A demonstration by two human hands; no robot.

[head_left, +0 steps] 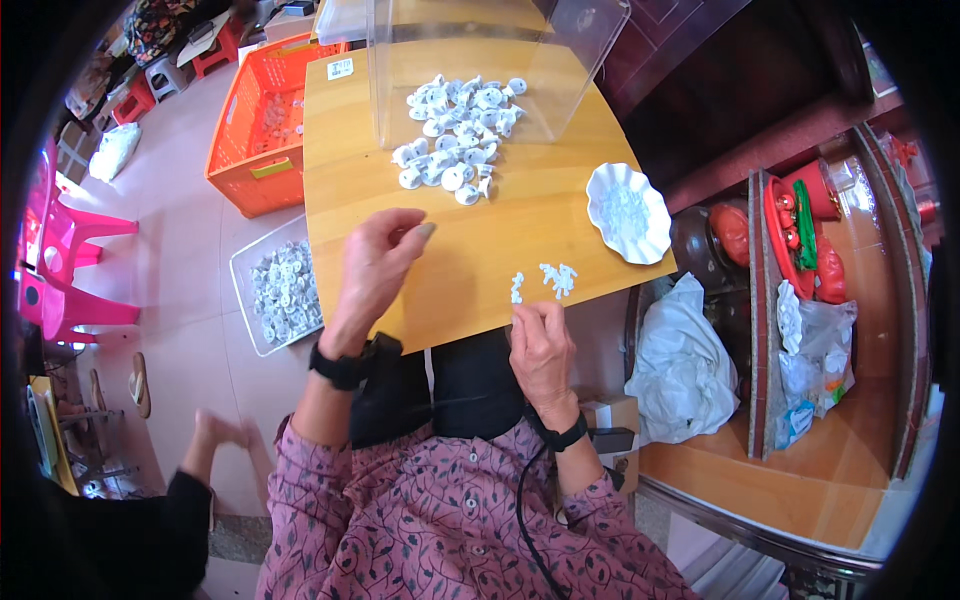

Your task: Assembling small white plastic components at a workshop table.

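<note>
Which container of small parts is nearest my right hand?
The white scalloped dish, beyond your right hand on the brown wooden table. The clear plastic bin is farther up the table; the orange perforated crate and clear rectangular box are far left.

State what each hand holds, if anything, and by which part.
Nothing shows in the left hand; whether the right hand, beside small white pieces, pinches one cannot be told.

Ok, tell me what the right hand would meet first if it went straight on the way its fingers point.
Most likely the small white plastic-looking pieces lying on the yellow wood-grain table just ahead of the right hand; the nearest may already touch it, as depth is unclear.
</note>
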